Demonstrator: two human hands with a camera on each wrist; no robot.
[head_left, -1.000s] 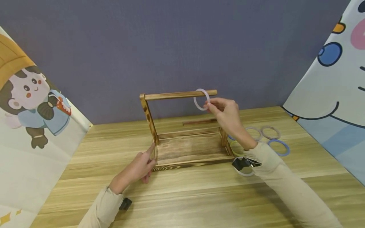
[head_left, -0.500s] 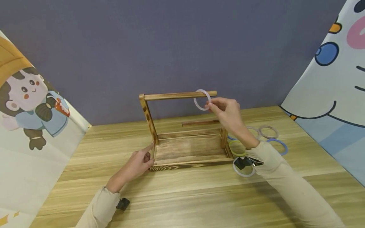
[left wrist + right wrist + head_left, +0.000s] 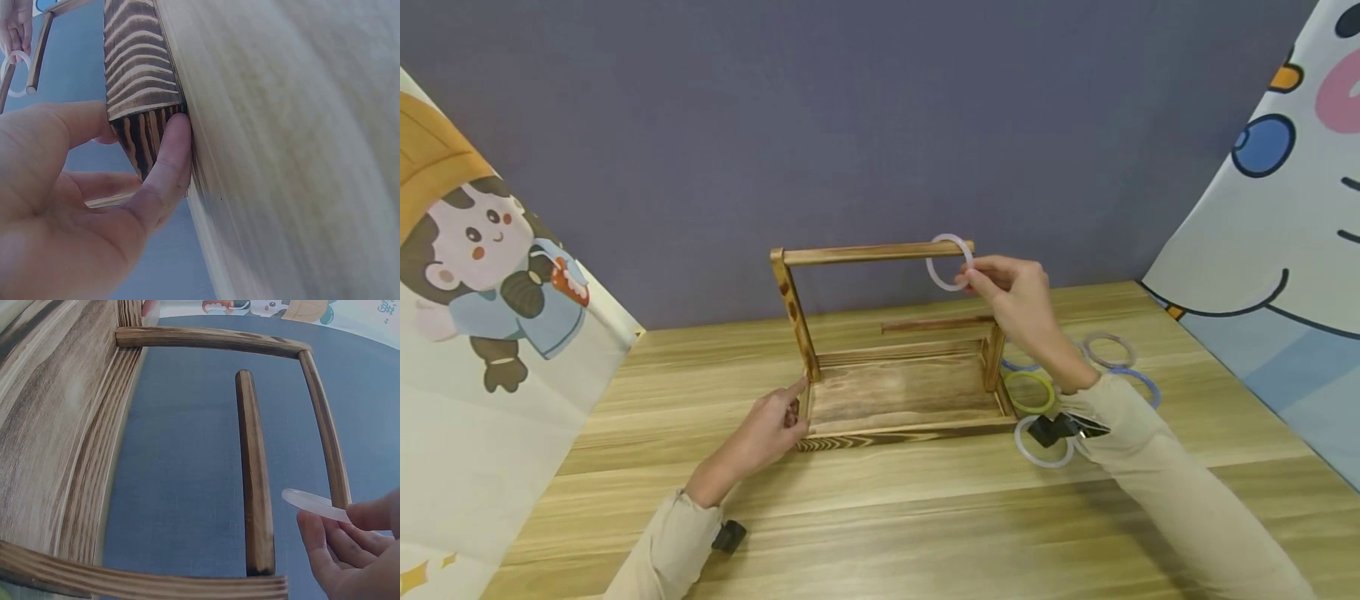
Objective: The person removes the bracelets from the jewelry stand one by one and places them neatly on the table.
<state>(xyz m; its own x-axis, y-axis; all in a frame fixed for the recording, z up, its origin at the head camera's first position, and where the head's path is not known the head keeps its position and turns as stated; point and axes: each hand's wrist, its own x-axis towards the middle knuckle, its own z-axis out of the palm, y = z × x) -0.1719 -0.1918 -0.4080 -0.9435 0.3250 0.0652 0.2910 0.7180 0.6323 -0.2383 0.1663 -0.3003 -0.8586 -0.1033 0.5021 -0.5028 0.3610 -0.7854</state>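
My right hand (image 3: pixel 1018 300) pinches a pale, whitish bangle (image 3: pixel 930 272) between thumb and fingers. The bangle hangs around the upper bar (image 3: pixel 334 456) of a wooden bangle stand (image 3: pixel 880 439), close to that bar's free right end. Below runs a lower bar (image 3: pixel 936 324), fixed to the right post and bare. My left hand (image 3: pixel 765 429) grips the left end of the stand's base. In the left wrist view, its thumb and fingers (image 3: pixel 172 150) wrap the striped corner of the base (image 3: pixel 144 69).
Right of the stand lie several bangles: a yellow-green one (image 3: pixel 1049 396), a white one (image 3: pixel 1019 446), a brownish one (image 3: pixel 1132 354) and a blue one (image 3: pixel 1152 389). The right forearm partly covers them. A grey-blue wall (image 3: pixel 880 125) rises behind the table.
My right hand has shifted right, bringing the bangle along the upper bar toward its free end. My left hand's fingers have drawn in around the base's left end.
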